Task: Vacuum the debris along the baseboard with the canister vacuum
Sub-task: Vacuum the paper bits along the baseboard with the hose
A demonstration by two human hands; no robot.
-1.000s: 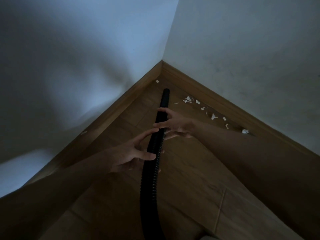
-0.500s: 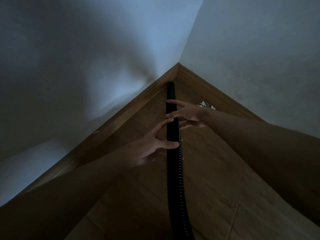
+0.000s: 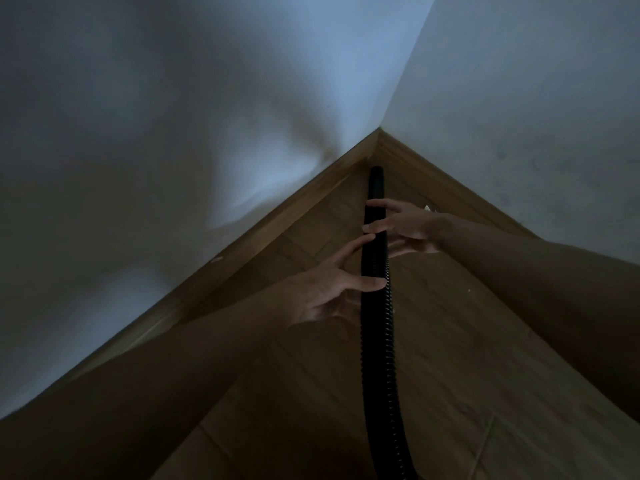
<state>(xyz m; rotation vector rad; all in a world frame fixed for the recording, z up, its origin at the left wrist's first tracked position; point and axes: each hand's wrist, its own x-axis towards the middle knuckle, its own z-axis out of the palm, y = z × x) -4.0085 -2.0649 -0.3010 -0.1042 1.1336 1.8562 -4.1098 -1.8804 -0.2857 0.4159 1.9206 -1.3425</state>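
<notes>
Debris (image 3: 428, 208) shows only as a pale fleck right of centre, by the right baseboard (image 3: 460, 199) and mostly hidden behind the right hand (image 3: 403, 226). The hose (image 3: 375, 271) runs up mid-frame, its tip at the corner. Both hands pinch it loosely: left hand (image 3: 332, 289) with thumb across, right with fingers spread. Step in hand seems to be working the corner; next, swing the tip right along the baseboard. Floor (image 3: 467, 341) lower right lies open; the walls pinch tight at the corner.
</notes>
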